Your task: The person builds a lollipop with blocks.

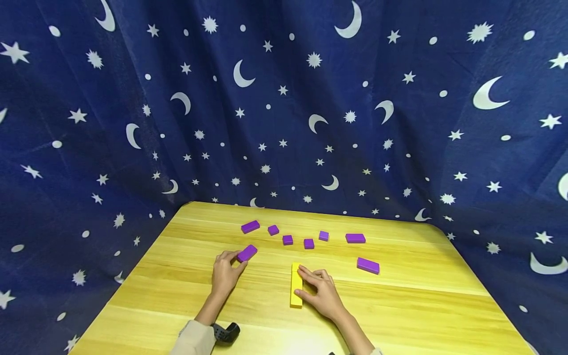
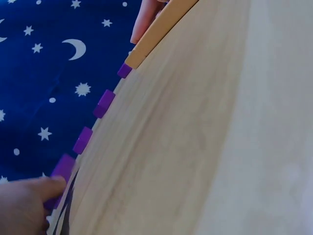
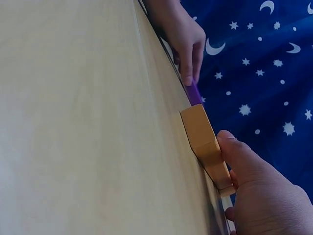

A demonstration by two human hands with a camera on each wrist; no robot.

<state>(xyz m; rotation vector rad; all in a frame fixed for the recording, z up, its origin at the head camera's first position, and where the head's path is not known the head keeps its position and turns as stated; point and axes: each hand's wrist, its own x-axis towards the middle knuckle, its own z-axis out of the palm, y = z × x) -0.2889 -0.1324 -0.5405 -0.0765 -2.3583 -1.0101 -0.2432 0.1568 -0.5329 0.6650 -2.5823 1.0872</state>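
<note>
My left hand (image 1: 234,260) pinches a purple block (image 1: 246,253) at the table's middle left; the left wrist view shows its fingertip (image 2: 51,185) against that block (image 2: 62,168). My right hand (image 1: 302,282) holds a long yellow block (image 1: 296,288) lying flat at the centre front. In the right wrist view the thumb of that hand (image 3: 234,152) presses on the yellow block (image 3: 205,139), with the purple block (image 3: 194,92) and the left hand (image 3: 183,39) beyond it.
Several more purple blocks lie in an arc behind the hands, from the far-left one (image 1: 250,226) to one at the right (image 1: 368,265). The wooden table (image 1: 421,305) is backed by a dark blue curtain (image 1: 284,98) with stars and moons.
</note>
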